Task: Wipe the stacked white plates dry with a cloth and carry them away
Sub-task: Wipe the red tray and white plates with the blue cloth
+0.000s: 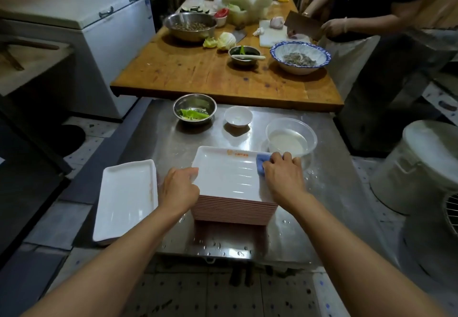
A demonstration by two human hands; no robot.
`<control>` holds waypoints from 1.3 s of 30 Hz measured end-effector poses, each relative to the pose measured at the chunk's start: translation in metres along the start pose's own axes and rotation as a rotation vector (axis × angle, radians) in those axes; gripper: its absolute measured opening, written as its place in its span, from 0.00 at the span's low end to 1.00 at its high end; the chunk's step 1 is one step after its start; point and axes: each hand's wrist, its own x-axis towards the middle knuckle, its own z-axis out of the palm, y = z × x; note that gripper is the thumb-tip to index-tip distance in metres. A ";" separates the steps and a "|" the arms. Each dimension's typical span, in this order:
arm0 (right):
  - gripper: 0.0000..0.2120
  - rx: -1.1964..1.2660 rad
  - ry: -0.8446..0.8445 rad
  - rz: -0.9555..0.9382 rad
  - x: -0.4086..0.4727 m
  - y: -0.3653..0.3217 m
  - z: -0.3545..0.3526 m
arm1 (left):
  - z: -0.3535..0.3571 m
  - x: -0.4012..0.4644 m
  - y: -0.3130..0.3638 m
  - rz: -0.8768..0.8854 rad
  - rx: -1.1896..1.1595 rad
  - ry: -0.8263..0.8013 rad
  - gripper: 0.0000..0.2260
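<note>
stacked white plates (230,180) stand in a tall pile near the front edge of a wet steel tabletop (334,192), the top plate bearing an orange mark at its far rim. behind it, a long wooden tabletop (198,73) carries a large steel bowl (189,25), a blue-rimmed bowl (300,57), a small steel bowl with greens (244,55), cut cabbage (226,41) and a white cutting board (272,33), where a second person (359,7) in an apron holds a cleaver (301,25). a white chest freezer (99,19) stands at the left and a pale lidded bin (426,158) at the right. just left of the pile, a separate white plate (126,200) lies flat, overhanging the steel edge. beyond the pile sit a clear plastic tub of cloudy liquid (291,137), a steel bowl of green scraps (194,109) and a small white bowl (238,116). the left hand (179,187) grips the left rim of the top plate, thumb over the edge and fingers curled round it. the right hand (285,175) presses a blue cloth (262,163) onto the plate's far right corner, its fingers bent over the cloth and holding it.
</note>
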 end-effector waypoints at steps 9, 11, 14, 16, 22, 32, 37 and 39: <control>0.12 0.089 -0.108 -0.168 -0.047 0.012 -0.018 | 0.002 -0.001 -0.001 0.041 0.090 -0.010 0.13; 0.11 0.147 -0.141 -0.142 -0.052 0.014 -0.021 | 0.001 -0.003 0.003 0.026 0.157 -0.047 0.11; 0.07 0.344 -0.060 -0.032 -0.057 0.020 -0.026 | 0.003 -0.011 0.010 -0.014 0.232 0.046 0.07; 0.05 0.535 0.022 0.054 -0.059 0.025 -0.030 | 0.009 -0.018 0.017 0.146 0.276 0.145 0.14; 0.08 0.826 0.163 0.256 -0.066 0.036 -0.035 | 0.026 -0.030 0.036 0.561 0.470 0.038 0.09; 0.06 0.982 0.349 0.413 -0.071 0.046 -0.024 | 0.012 -0.026 0.042 0.726 0.239 0.159 0.08; 0.06 1.091 0.420 0.444 -0.066 0.036 -0.035 | -0.015 -0.011 0.067 0.736 0.196 0.318 0.05; 0.06 1.110 0.518 0.426 -0.065 0.030 -0.047 | -0.028 -0.009 0.072 0.673 0.154 0.346 0.05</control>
